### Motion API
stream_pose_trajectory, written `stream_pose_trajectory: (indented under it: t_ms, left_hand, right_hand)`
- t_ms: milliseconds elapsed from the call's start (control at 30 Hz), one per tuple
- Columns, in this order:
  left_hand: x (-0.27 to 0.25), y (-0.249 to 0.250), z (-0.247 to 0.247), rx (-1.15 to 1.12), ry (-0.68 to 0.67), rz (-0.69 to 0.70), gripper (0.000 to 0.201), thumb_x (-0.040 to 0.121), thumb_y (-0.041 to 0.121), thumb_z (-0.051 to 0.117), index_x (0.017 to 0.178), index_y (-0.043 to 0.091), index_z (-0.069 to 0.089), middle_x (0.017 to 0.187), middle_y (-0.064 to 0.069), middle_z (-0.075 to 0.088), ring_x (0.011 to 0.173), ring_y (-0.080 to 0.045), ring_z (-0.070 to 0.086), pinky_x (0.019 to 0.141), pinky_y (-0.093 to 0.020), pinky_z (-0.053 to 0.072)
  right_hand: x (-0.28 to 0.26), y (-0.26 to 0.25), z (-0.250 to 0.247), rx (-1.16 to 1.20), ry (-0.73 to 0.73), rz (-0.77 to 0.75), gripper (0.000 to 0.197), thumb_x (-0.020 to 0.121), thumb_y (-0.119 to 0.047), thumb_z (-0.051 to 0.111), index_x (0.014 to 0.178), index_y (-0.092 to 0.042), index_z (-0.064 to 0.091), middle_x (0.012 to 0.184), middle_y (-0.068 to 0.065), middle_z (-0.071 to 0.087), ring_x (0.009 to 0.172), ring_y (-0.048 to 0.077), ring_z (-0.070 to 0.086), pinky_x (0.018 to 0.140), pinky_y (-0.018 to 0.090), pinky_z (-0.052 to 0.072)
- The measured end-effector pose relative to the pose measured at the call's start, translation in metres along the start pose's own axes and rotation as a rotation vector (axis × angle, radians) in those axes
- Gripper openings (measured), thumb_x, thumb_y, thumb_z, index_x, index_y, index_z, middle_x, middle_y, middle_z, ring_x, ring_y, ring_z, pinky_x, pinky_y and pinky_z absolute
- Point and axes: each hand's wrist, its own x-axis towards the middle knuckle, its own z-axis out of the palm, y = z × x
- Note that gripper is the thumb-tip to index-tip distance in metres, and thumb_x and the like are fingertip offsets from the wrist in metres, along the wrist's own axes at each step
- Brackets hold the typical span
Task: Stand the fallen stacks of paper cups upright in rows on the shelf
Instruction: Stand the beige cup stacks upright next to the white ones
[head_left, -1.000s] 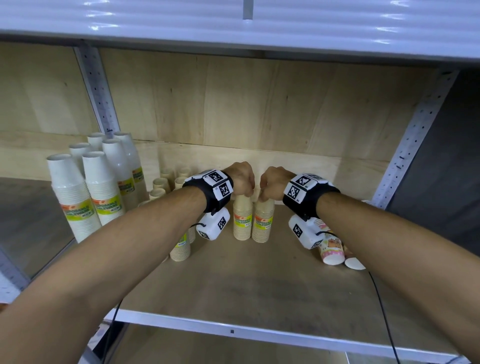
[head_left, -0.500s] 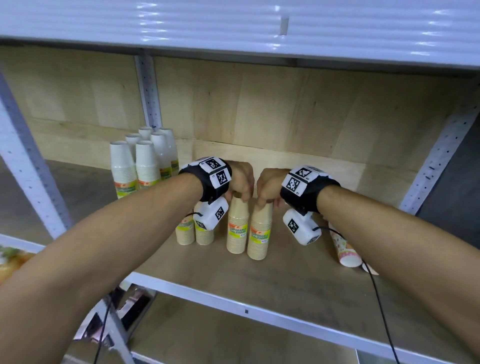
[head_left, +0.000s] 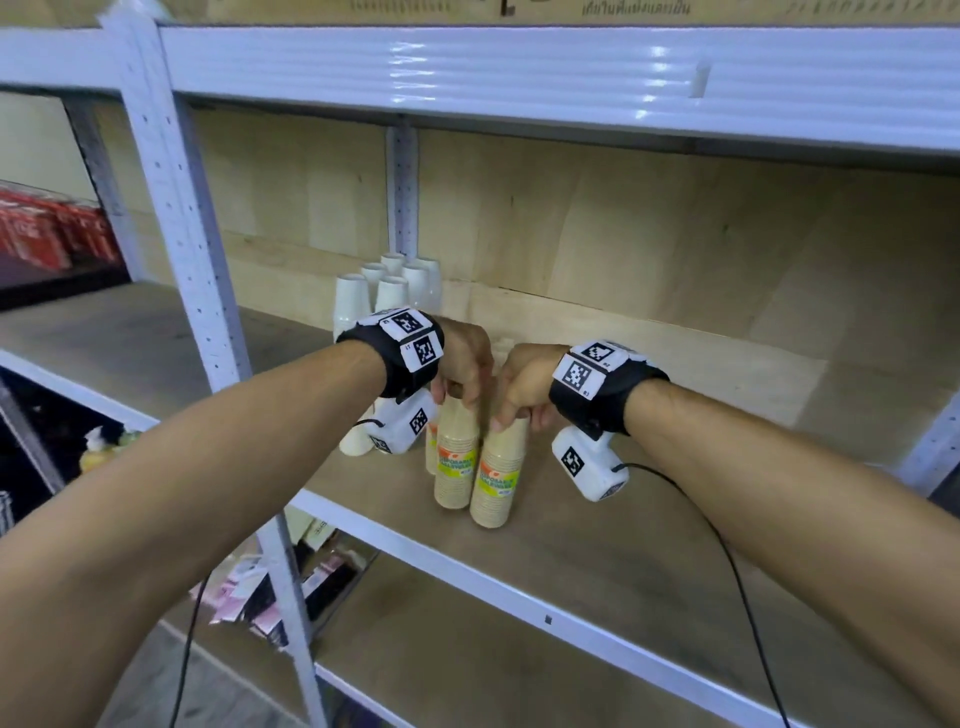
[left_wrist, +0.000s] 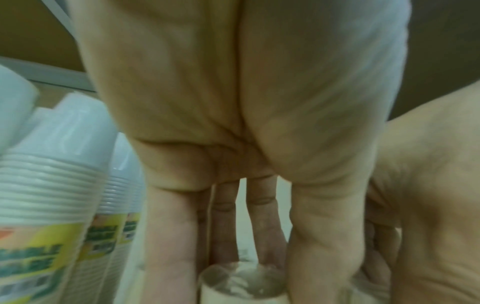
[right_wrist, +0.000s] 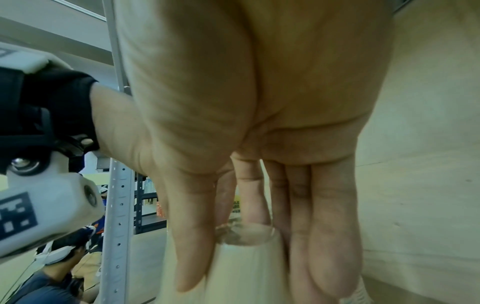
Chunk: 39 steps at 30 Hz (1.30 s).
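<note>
Both hands capping two upright kraft cup stacks, side by side.

Our left hand (head_left: 465, 358) curls its fingers (left_wrist: 170, 236) round the top of the left kraft stack (head_left: 456, 457); our right hand (head_left: 524, 384) likewise grips the right kraft stack (head_left: 497, 478). Each stack's long axis runs straight down from the fingertips to the shelf board (head_left: 597, 545); white cup stacks (head_left: 384, 291) stand beyond the left hand.

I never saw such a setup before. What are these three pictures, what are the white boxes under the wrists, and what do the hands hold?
A person tidies a shelf by hand. The big picture comes from a head camera. The white boxes are wrist cameras, giving the two close pictures along each palm. The left hand grips the top of one brown cup stack; the right hand grips the neighbouring stack. Both stand upright. White cup stacks stand behind.
</note>
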Motion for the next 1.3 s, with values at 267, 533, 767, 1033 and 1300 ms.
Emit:
stream_pose_trajectory:
  t_ms: [267,533,767,1033,1300]
  left_hand:
    - [-0.011,-0.029,-0.005,0.065,0.062,-0.063,0.027,0.061,0.016,0.074,0.087,0.009,0.074,0.076,-0.012,0.071,0.086,-0.040,0.072,0.074,-0.054,0.060]
    - [-0.008,-0.037,0.002,0.109,0.062,-0.055,0.027,0.067,0.019,0.076,0.094,0.015,0.074,0.094,-0.009,0.074,0.087,-0.030,0.072,0.077,-0.048,0.061]
    - [-0.005,-0.038,0.000,0.097,0.057,-0.046,0.025,0.069,0.013,0.073,0.094,0.019,0.075,0.094,-0.007,0.074,0.085,-0.027,0.073,0.079,-0.048,0.061]
    - [-0.003,-0.033,-0.022,0.054,0.062,-0.026,0.031,0.063,0.022,0.071,0.093,0.016,0.075,0.086,-0.010,0.071,0.070,-0.021,0.063,0.072,-0.035,0.056]
    - [0.023,0.012,-0.046,0.013,0.198,0.085,0.025,0.078,0.010,0.075,0.102,0.017,0.071,0.086,-0.008,0.074,0.068,-0.021,0.069,0.059,-0.025,0.057]
  right_hand:
    - [0.005,-0.022,0.009,-0.063,0.121,-0.128,0.034,0.073,-0.015,0.084,0.072,-0.017,0.051,0.059,-0.001,0.058,0.045,0.013,0.057,0.048,0.025,0.051]
    - [0.015,-0.026,0.015,-0.146,0.153,-0.134,0.039,0.069,-0.030,0.086,0.069,-0.017,0.049,0.059,-0.001,0.055,0.051,0.012,0.053,0.050,0.024,0.042]
    - [0.017,-0.025,0.010,-0.131,0.157,-0.148,0.037,0.071,-0.030,0.085,0.067,-0.018,0.051,0.057,-0.003,0.054,0.051,0.011,0.052,0.049,0.024,0.042]
    - [0.017,-0.023,-0.007,-0.110,0.151,-0.106,0.037,0.067,-0.036,0.085,0.083,-0.008,0.066,0.073,0.004,0.065,0.064,0.021,0.063,0.064,0.032,0.053]
    - [0.004,0.015,-0.042,-0.090,0.305,0.032,0.027,0.078,-0.025,0.078,0.098,-0.012,0.066,0.066,-0.001,0.055,0.057,0.014,0.052,0.049,0.022,0.040]
